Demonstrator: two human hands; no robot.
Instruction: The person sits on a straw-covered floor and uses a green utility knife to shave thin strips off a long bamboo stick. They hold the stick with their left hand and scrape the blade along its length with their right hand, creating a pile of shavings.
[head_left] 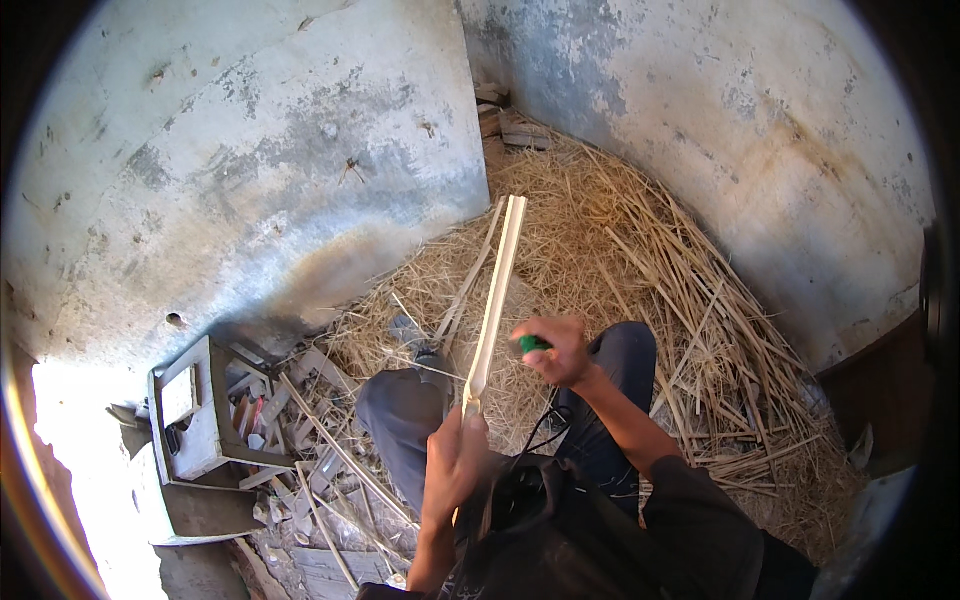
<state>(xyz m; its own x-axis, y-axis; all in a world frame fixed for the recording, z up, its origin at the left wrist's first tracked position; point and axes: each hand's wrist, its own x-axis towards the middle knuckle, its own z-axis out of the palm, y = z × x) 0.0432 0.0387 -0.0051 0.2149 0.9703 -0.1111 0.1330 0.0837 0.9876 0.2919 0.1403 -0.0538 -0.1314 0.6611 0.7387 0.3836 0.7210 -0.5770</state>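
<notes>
My left hand is closed round the lower end of a long split bamboo piece. The pale piece slants up and away from me, its hollow grooved side showing, with a node just above my fingers. To the right of it, my right hand is closed on a green-handled tool, apart from the bamboo. The tool's working end cannot be made out. Both hands are over my bent legs, in dark trousers.
Straw-like shavings cover the floor, with many long thin strips heaped along the right wall. At the left stands a worn box-like stool, beside scraps and offcuts. A pale weathered panel rises at the far left.
</notes>
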